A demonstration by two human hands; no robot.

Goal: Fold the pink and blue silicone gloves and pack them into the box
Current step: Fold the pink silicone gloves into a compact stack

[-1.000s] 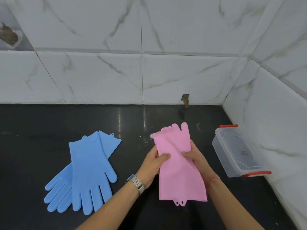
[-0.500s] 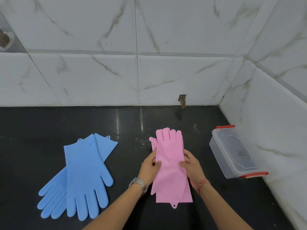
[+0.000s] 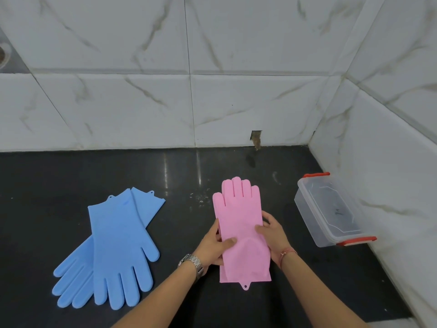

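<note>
My left hand [image 3: 216,247] and right hand [image 3: 272,235] grip the pink gloves [image 3: 241,223] mid-length, fingers pointing far, cuff near.

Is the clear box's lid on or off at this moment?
On. The lid sits flat over the clear box, with a red clip at each end against it; nothing shows inside through the plastic.

No text, label, brand or number can be read anywhere in view. The clear lid of the plastic box [image 3: 331,210] carries a small dark mark near its middle, too small and blurred to make out. The face of the wristwatch [image 3: 192,262] is turned away, so nothing shows there.
</note>
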